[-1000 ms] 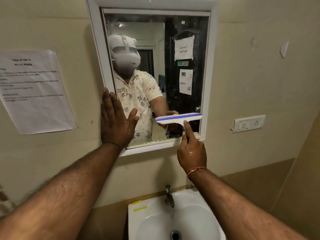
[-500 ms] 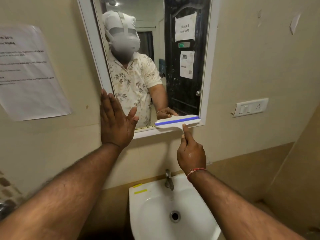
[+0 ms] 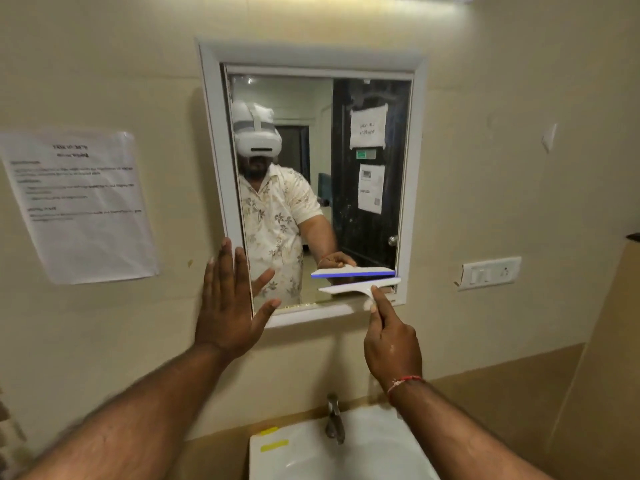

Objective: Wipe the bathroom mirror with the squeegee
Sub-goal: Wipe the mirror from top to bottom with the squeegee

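A white-framed mirror [image 3: 367, 188] hangs on the beige wall. My right hand [image 3: 389, 337] grips the handle of a white squeegee [image 3: 358, 287], index finger stretched along it. The blade lies level near the glass at the mirror's lower right, just above the bottom frame; its reflection shows a blue strip. My left hand [image 3: 230, 306] presses flat, fingers straight, on the mirror's lower left frame edge and the wall beside it.
A white sink [image 3: 311, 455] with a metal tap [image 3: 334, 422] sits below the mirror. A paper sheet [image 3: 81, 206] is taped to the wall on the left. A switch plate [image 3: 490, 273] is mounted right of the mirror.
The view tilted up again, showing the whole mirror. The squeegee went down to the bottom frame, and now sits slightly above it with the blade tipped away. My left hand stays flat on the frame.
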`<state>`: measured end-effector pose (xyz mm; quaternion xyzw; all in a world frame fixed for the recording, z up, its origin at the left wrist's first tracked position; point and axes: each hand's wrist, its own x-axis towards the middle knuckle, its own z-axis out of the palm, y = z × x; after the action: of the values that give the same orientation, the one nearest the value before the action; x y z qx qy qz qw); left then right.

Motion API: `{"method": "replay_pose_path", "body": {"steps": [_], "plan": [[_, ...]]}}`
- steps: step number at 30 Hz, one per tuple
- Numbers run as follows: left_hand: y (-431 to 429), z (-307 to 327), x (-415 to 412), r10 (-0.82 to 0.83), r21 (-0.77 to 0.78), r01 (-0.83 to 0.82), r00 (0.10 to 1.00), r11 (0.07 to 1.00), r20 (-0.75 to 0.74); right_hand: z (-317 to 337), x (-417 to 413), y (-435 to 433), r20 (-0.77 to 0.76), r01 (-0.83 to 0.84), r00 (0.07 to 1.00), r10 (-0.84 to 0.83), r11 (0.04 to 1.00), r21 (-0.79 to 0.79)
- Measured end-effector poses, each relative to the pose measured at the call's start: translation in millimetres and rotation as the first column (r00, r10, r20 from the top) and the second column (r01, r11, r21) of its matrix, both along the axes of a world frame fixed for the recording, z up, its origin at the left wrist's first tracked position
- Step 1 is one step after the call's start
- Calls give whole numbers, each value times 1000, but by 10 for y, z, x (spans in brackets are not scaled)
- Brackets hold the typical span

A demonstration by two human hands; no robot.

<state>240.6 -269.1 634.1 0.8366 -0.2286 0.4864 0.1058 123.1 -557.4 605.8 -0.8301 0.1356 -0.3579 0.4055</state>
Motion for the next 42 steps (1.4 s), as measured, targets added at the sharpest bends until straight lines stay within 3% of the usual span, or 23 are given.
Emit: {"method": "replay_pose_path", "body": {"steps": [4,11,19,24,31,42], "plan": [[70,322,12,22,15,-23,995,1000,96,557,29,0,120,-3,993,9,999,-49],[-72,1495,156,61,-64,-48,974,997,217,1920,161,1,307,17,951,25,991,-135],[-214,2507,493,53,-161,-8,960,987,275,3071,360,7,411,64,911,29,976,-209],[-260,2463,710,71,-176,-8,932,984,356,3239,532,35,409,35,912,29,988,-149],[-258,2455,656,62,-171,0,932,985,356,3201,642,111,455,-47,888,68,997,-57],[-267,2462,602,22,-191,51,932,980,361,3258,684,70,426,33,905,17,993,-111]]}}
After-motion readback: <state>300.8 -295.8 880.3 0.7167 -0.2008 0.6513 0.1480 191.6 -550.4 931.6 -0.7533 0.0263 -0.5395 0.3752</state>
